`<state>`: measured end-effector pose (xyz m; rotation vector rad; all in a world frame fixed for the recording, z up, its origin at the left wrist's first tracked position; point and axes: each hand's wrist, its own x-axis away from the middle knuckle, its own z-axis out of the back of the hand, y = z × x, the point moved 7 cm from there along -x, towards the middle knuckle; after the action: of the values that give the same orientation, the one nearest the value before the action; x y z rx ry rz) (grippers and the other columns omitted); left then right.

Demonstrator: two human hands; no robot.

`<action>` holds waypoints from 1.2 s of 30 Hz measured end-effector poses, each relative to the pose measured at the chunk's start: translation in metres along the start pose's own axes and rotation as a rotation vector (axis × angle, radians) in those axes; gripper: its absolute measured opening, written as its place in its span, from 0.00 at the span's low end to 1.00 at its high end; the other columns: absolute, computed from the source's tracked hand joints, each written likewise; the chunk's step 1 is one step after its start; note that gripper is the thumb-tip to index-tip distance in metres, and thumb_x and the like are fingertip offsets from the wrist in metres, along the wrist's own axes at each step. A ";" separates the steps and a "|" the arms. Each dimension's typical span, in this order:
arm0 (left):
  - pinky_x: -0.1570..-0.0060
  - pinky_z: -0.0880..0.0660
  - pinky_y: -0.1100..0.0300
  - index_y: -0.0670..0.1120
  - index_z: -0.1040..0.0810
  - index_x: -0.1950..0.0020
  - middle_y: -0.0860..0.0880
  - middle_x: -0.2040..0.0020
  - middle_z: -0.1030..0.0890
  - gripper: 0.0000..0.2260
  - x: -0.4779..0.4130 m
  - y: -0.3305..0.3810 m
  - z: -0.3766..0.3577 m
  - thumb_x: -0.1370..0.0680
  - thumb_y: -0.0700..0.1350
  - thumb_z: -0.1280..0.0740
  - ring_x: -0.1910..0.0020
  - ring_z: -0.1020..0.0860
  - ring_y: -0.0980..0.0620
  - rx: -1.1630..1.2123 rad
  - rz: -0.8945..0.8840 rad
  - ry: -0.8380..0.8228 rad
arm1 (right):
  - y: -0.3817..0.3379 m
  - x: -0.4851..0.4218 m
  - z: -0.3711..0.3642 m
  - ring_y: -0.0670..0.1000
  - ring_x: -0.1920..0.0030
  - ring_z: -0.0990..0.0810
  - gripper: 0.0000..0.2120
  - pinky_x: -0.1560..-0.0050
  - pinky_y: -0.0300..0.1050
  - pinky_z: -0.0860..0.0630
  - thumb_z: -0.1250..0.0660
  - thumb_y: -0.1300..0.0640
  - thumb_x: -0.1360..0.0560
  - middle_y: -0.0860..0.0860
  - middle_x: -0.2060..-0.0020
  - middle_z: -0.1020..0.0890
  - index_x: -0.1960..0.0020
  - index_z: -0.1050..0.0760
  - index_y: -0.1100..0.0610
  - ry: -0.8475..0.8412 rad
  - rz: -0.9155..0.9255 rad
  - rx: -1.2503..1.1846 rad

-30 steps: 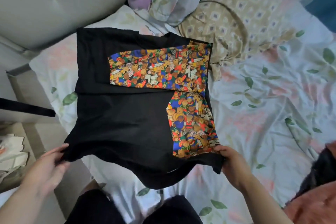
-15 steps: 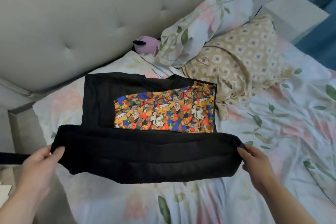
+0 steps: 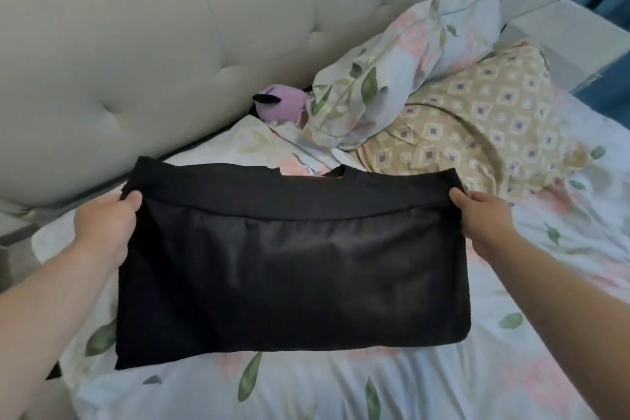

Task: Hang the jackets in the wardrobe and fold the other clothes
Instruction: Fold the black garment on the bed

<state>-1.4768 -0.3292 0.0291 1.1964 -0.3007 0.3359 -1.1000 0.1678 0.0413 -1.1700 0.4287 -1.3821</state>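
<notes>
A black shirt [image 3: 293,269] lies folded in half on the floral bed sheet [image 3: 341,382], forming a wide black rectangle. Its colourful bear-print panels are hidden inside the fold; only a sliver of orange shows at the collar. My left hand [image 3: 105,228] grips the folded-over hem at the shirt's far left corner. My right hand [image 3: 484,215] pinches the hem at the far right corner. Both hands hold the hem up against the shirt's neckline edge.
A padded cream headboard [image 3: 170,44] runs along the back left. A floral pillow [image 3: 402,72], a beige patterned cloth [image 3: 477,126] and a purple plush toy [image 3: 283,102] lie beyond the shirt. The bed's left edge drops off near my left forearm.
Both hands have carried the shirt's lower hem away from me up to the neckline, covering the bear-print panels. The view has tilted up toward the headboard.
</notes>
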 end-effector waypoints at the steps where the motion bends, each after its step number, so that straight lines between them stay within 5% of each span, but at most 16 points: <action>1: 0.37 0.26 0.46 0.44 0.20 0.41 0.44 0.43 0.18 0.11 -0.009 0.004 -0.006 0.21 0.47 0.31 0.42 0.21 0.44 -0.005 -0.007 0.000 | -0.004 -0.009 -0.006 0.51 0.68 0.25 0.11 0.66 0.46 0.29 0.28 0.49 0.24 0.51 0.67 0.21 0.58 0.19 0.57 0.010 0.011 0.000; 6: 0.46 0.28 0.52 0.45 0.22 0.46 0.45 0.48 0.22 0.06 -0.041 0.007 -0.035 0.19 0.46 0.34 0.48 0.24 0.47 -0.106 -0.038 -0.058 | -0.001 -0.051 -0.038 0.51 0.58 0.20 0.10 0.56 0.44 0.25 0.27 0.48 0.25 0.51 0.58 0.17 0.57 0.20 0.55 0.037 -0.002 0.073; 8: 0.49 0.28 0.52 0.46 0.22 0.51 0.44 0.50 0.22 0.04 -0.044 0.003 -0.044 0.19 0.45 0.34 0.50 0.24 0.47 -0.124 -0.033 -0.128 | 0.008 -0.057 -0.051 0.54 0.50 0.22 0.11 0.49 0.45 0.28 0.28 0.46 0.25 0.51 0.50 0.20 0.49 0.21 0.54 0.016 -0.002 0.188; 11: 0.55 0.25 0.55 0.46 0.18 0.64 0.48 0.60 0.16 0.10 -0.042 -0.004 -0.047 0.23 0.47 0.31 0.60 0.18 0.48 0.000 0.060 -0.230 | 0.020 -0.053 -0.063 0.54 0.49 0.22 0.26 0.52 0.46 0.27 0.25 0.43 0.28 0.53 0.46 0.21 0.37 0.25 0.58 -0.032 -0.025 0.199; 15: 0.48 0.23 0.52 0.47 0.16 0.48 0.49 0.52 0.13 0.13 -0.031 -0.025 -0.046 0.26 0.54 0.27 0.53 0.16 0.48 -0.131 0.154 -0.456 | 0.047 -0.032 -0.068 0.48 0.58 0.15 0.20 0.65 0.39 0.24 0.25 0.44 0.28 0.50 0.52 0.14 0.44 0.21 0.56 -0.324 -0.184 0.099; 18: 0.46 0.24 0.50 0.47 0.18 0.41 0.48 0.47 0.14 0.15 -0.027 -0.032 -0.043 0.24 0.53 0.29 0.47 0.17 0.45 -0.180 0.149 -0.529 | 0.067 -0.021 -0.072 0.49 0.53 0.14 0.15 0.56 0.43 0.21 0.27 0.51 0.25 0.51 0.48 0.14 0.40 0.21 0.54 -0.482 -0.217 0.118; 22: 0.52 0.23 0.52 0.50 0.21 0.39 0.48 0.46 0.15 0.11 -0.017 -0.033 -0.034 0.22 0.47 0.30 0.47 0.18 0.45 -0.198 0.080 -0.496 | 0.081 -0.011 -0.065 0.56 0.43 0.18 0.17 0.37 0.56 0.24 0.33 0.54 0.20 0.53 0.41 0.17 0.32 0.26 0.54 -0.404 -0.145 0.111; 29: 0.57 0.21 0.51 0.54 0.21 0.45 0.48 0.51 0.14 0.06 0.028 -0.050 -0.005 0.21 0.46 0.30 0.53 0.16 0.44 -0.250 0.068 -0.460 | 0.096 0.041 0.012 0.52 0.48 0.15 0.10 0.51 0.50 0.18 0.36 0.56 0.18 0.51 0.46 0.14 0.41 0.21 0.47 -0.362 -0.114 -0.015; 36: 0.58 0.24 0.57 0.59 0.21 0.44 0.58 0.53 0.15 0.08 0.122 -0.100 -0.014 0.20 0.46 0.32 0.54 0.17 0.53 -0.364 0.003 -0.511 | 0.184 0.114 0.137 0.55 0.47 0.15 0.07 0.42 0.59 0.20 0.33 0.53 0.20 0.50 0.49 0.14 0.45 0.19 0.45 -0.220 -0.202 0.102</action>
<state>-1.3242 -0.3371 -0.0126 0.9061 -0.7732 -0.0317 -0.8659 0.0781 -0.0086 -1.2912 0.0847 -1.4103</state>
